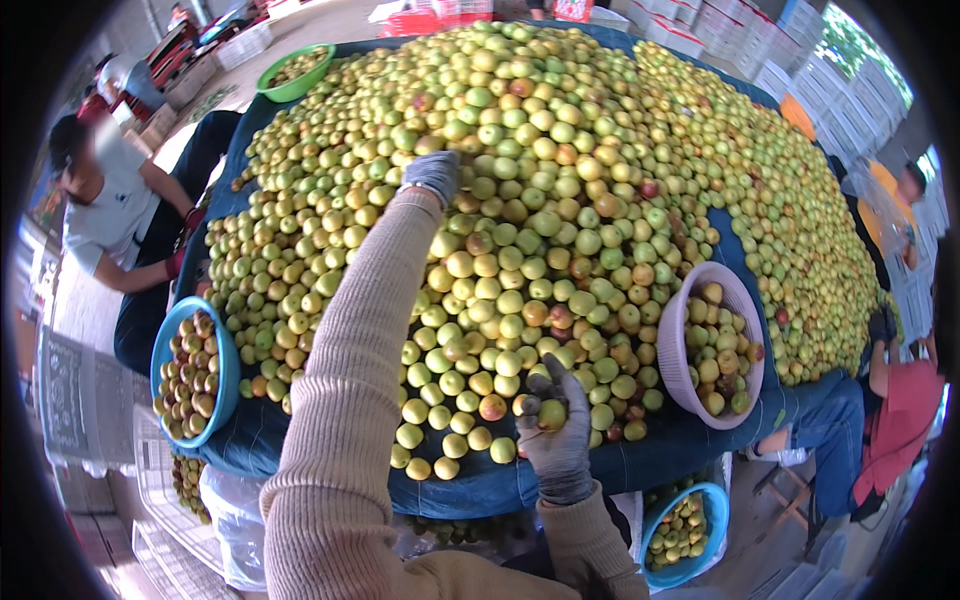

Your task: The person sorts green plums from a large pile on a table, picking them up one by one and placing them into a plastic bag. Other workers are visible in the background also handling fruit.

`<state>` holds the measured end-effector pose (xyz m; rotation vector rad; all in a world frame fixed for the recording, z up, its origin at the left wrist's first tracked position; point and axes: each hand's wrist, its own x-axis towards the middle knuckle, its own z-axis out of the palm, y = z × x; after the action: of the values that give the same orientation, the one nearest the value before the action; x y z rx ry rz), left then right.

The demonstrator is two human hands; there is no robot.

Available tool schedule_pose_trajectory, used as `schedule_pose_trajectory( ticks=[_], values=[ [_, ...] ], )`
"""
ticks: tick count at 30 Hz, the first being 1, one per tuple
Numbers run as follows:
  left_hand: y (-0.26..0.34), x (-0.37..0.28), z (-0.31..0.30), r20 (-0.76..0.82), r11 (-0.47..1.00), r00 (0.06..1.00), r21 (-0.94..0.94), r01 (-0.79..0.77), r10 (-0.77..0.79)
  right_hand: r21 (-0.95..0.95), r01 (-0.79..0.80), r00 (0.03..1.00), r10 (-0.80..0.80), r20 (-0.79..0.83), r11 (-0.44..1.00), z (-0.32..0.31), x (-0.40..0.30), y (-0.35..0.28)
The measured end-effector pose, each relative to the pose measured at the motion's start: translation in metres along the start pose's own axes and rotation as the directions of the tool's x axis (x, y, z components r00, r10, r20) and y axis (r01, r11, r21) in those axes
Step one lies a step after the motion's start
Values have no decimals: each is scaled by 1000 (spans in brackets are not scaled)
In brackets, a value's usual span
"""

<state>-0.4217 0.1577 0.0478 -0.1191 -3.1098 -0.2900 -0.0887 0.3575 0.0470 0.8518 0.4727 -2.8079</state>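
A broad heap of small green-yellow fruits (pixel 495 262), some with red patches, covers a table with a dark blue cloth (pixel 465 491). Stretched out over the middle of the heap, my left hand (pixel 433 176) wears a grey glove; its fingertips are hidden at the fruits, so its grip does not show. Close to the table's near edge is my right hand (pixel 556 431), gloved in grey too, palm up with its fingers curled around a green fruit (pixel 552 415). To the right of it stands a pale pink plastic basket (pixel 679 360) with browner, red-blotched fruits inside.
A blue basin (pixel 232 375) of reddish fruits stands at the left edge, a green basin (pixel 289 91) at the far left corner. Another blue basin (pixel 716 517) sits below the table. People sit at the left (pixel 112 217) and right (pixel 900 420). White plastic crates (pixel 847 105) are stacked behind.
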Motion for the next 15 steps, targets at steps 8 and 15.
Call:
schedule_pose_trajectory(
  ticks=[8,15],
  values=[
    [-1,15,-8,200,966,980,255,-41,-11,-15,-29,980,31,197,999,-12,3,8],
    [5,-44,0,148,980,976,98,-173,157,-22,-20,996,21,90,1000,-8,1,7]
  ],
)
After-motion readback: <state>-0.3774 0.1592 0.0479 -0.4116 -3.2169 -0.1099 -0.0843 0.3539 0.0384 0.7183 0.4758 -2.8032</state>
